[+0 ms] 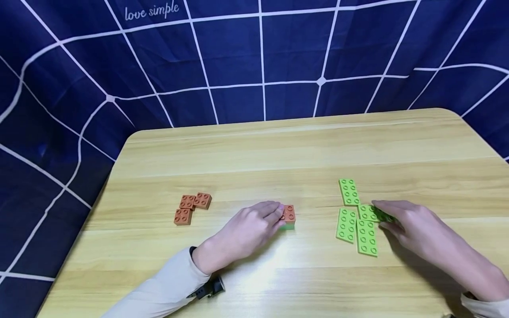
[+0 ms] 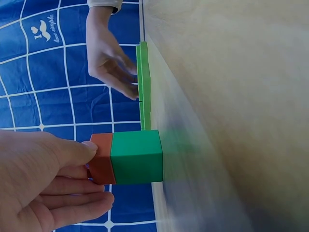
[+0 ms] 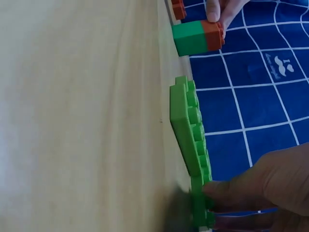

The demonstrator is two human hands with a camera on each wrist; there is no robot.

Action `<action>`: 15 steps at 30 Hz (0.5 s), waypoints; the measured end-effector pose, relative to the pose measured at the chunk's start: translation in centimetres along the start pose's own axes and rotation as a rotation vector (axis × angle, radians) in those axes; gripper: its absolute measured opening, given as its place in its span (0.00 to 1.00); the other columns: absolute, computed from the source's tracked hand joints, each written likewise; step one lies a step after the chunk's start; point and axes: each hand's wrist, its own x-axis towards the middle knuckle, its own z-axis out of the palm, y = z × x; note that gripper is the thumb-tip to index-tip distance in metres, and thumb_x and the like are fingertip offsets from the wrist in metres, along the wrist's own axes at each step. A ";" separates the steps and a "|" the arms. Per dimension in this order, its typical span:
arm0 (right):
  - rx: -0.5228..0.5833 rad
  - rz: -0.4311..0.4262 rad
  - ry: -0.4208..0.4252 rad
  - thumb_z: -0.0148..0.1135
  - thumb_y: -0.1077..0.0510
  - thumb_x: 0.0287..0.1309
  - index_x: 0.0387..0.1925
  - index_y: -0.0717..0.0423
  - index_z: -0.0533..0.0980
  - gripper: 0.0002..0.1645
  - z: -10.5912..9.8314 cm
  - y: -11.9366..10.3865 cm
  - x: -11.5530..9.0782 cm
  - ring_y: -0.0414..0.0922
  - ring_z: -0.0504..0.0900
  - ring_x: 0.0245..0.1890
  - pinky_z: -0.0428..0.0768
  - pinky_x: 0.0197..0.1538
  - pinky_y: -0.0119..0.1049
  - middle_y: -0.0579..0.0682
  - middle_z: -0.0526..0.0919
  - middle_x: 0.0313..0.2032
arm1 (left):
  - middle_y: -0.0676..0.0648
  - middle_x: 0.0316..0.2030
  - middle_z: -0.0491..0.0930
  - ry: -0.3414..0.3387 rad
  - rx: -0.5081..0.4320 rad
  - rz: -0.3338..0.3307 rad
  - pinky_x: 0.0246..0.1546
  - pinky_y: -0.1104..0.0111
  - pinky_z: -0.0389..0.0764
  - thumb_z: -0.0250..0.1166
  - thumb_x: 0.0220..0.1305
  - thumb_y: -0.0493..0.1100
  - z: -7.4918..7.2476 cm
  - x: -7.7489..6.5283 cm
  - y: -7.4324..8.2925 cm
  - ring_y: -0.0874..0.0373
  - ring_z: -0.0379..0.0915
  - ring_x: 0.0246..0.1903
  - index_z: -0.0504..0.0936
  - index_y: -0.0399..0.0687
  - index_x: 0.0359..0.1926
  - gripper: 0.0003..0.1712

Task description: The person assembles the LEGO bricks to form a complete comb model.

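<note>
In the head view, my left hand (image 1: 246,229) pinches an orange building brick (image 1: 289,212) between thumb and fingers. That brick sits on top of a taller green brick (image 2: 137,157), which stands upright on the table. On the right, my right hand (image 1: 417,225) grips the end of a flat lime-green studded plate (image 1: 366,213); its covered end is hidden under the fingers. Close around it lie more lime-green plates, one behind (image 1: 349,192), one to the left (image 1: 346,224) and one in front (image 1: 366,237). In the right wrist view, the right thumb touches the plate's edge.
Three loose orange bricks (image 1: 183,216) lie grouped at the left of the wooden table (image 1: 278,154). A dark blue curtain with white grid lines (image 1: 230,53) hangs behind the table's far edge. A black strap (image 1: 208,288) shows at the left sleeve.
</note>
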 end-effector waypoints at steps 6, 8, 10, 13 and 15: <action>-0.007 0.013 0.011 0.74 0.76 0.24 0.44 0.73 0.79 0.33 0.4 0.1 -0.4 0.63 0.83 0.34 0.83 0.34 0.57 0.67 0.83 0.36 | 0.37 0.44 0.83 0.026 -0.028 -0.008 0.51 0.66 0.81 0.67 0.62 0.40 0.2 -0.2 -0.1 0.47 0.81 0.46 0.84 0.34 0.44 0.14; -0.009 0.020 0.011 0.74 0.76 0.24 0.44 0.73 0.79 0.33 0.4 0.1 -0.4 0.63 0.83 0.35 0.82 0.35 0.58 0.67 0.83 0.37 | 0.37 0.44 0.83 0.032 -0.029 -0.007 0.51 0.66 0.81 0.67 0.62 0.40 0.2 -0.2 -0.1 0.47 0.82 0.46 0.84 0.33 0.44 0.14; -0.013 0.032 0.011 0.74 0.76 0.25 0.43 0.73 0.79 0.32 0.5 0.1 -0.5 0.64 0.83 0.35 0.82 0.36 0.59 0.68 0.83 0.37 | 0.37 0.44 0.83 0.032 -0.028 -0.007 0.51 0.66 0.81 0.67 0.62 0.40 0.2 -0.2 -0.1 0.48 0.81 0.46 0.84 0.34 0.44 0.13; -0.019 0.051 0.009 0.74 0.77 0.26 0.43 0.72 0.79 0.31 0.5 0.2 -0.6 0.64 0.82 0.35 0.82 0.36 0.60 0.68 0.83 0.37 | 0.37 0.45 0.83 0.024 -0.035 -0.015 0.52 0.66 0.81 0.66 0.62 0.40 0.2 -0.1 0.0 0.48 0.81 0.47 0.84 0.34 0.45 0.14; -0.022 0.057 0.010 0.73 0.77 0.26 0.42 0.72 0.80 0.30 0.6 0.2 -0.5 0.65 0.82 0.34 0.82 0.36 0.60 0.68 0.83 0.36 | 0.37 0.45 0.83 0.018 -0.037 -0.022 0.52 0.67 0.80 0.66 0.63 0.40 0.2 -0.1 0.0 0.48 0.81 0.47 0.83 0.34 0.45 0.14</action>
